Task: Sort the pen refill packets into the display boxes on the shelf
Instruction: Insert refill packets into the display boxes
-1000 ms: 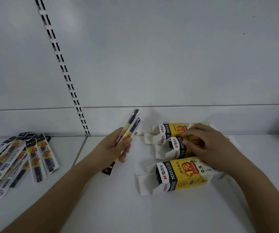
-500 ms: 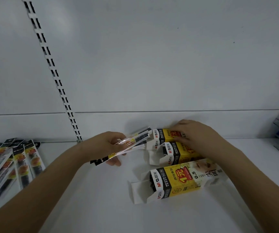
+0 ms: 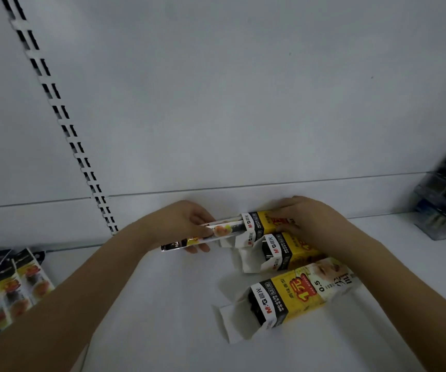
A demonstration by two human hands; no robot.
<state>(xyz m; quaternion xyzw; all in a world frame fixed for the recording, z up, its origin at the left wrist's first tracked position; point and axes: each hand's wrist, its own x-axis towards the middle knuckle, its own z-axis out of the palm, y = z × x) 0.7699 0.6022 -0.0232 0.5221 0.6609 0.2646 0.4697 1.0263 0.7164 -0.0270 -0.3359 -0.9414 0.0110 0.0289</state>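
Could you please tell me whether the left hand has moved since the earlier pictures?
Yes. The left hand, gripping the refill packets, has moved right toward the rearmost display box, tipping them flat into its open end.
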